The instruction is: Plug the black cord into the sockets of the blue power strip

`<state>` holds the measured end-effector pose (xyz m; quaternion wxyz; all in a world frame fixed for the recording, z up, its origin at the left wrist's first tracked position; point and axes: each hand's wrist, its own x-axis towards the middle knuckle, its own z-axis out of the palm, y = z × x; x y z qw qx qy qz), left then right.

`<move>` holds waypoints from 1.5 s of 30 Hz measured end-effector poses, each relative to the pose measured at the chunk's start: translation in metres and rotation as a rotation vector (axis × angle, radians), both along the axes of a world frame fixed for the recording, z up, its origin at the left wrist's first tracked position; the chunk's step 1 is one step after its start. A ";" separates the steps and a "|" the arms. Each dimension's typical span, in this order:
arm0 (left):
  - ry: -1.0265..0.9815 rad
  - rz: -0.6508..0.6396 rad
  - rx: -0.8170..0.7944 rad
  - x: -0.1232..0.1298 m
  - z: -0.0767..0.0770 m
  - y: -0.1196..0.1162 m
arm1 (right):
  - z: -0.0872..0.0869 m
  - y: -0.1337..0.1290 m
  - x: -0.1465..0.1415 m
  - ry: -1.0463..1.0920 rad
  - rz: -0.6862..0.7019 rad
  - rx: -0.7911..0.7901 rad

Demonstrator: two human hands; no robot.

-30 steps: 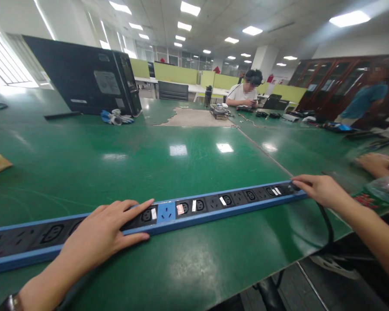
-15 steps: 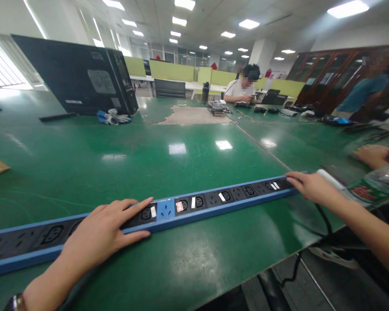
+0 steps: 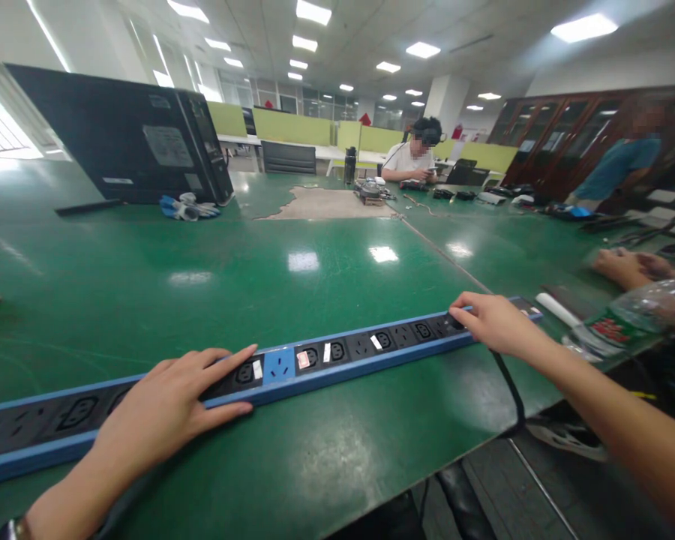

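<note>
A long blue and black power strip (image 3: pixel 349 351) lies across the green table, with black sockets, one blue socket and small white labels. My left hand (image 3: pixel 174 390) rests over its left part, fingers spread along the far edge and thumb on the near edge, gripping it. Toward the strip's right end, my right hand (image 3: pixel 489 322) pinches a black plug (image 3: pixel 454 321) at a socket. A black cable (image 3: pixel 509 379) hangs from under that hand down over the table edge.
A plastic bottle (image 3: pixel 624 315) lies at the right, near another person's hands (image 3: pixel 630 266). A black computer case (image 3: pixel 140 142) and gloves (image 3: pixel 188 206) stand back left. Across the table sits a person (image 3: pixel 410 157); another person (image 3: pixel 619 165) stands at the right.
My right hand has moved left along the strip with the black plug and cable, uncovering the strip's right end. My left hand keeps its hold. The view has shifted slightly.
</note>
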<state>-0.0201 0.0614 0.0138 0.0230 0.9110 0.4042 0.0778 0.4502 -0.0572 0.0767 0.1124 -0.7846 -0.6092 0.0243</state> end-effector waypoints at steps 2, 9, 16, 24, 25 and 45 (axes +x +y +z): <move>-0.004 -0.006 0.006 0.000 -0.001 0.000 | -0.014 0.006 -0.004 -0.059 0.027 0.015; -0.010 0.002 0.000 0.004 0.001 -0.002 | -0.024 0.011 -0.015 -0.287 0.003 -0.112; -0.018 0.014 0.009 0.008 0.005 -0.009 | -0.007 0.013 -0.011 -0.385 0.018 -0.104; -0.022 0.024 -0.004 0.009 0.008 -0.012 | 0.020 0.035 -0.104 0.238 0.168 0.052; -0.028 0.025 -0.001 0.008 0.007 -0.012 | 0.015 0.041 -0.119 0.266 0.205 0.037; -0.535 0.086 -0.007 0.038 0.020 -0.052 | -0.028 0.046 -0.147 -0.005 0.273 0.016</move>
